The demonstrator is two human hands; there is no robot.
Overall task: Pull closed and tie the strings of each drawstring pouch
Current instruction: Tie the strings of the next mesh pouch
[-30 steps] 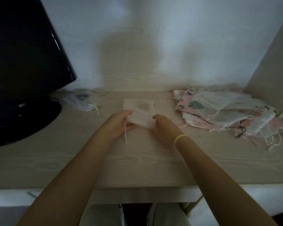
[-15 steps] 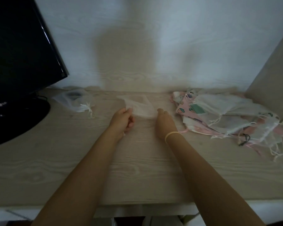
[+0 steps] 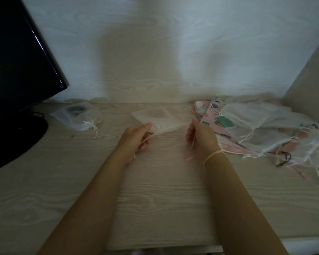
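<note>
On the pale wood-grain surface (image 3: 155,190), a sheer white pouch (image 3: 155,118) lies at centre far; the left hand (image 3: 134,138) and right hand (image 3: 201,138) each pinch its drawstrings (image 3: 166,128), pulled apart.

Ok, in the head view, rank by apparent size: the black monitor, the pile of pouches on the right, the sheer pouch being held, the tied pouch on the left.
1. Black monitor, cropped by the frame.
2. Pile of sheer and pink-patterned pouches.
3 and 4. Held sheer white pouch and tied sheer pouch look alike.
</note>
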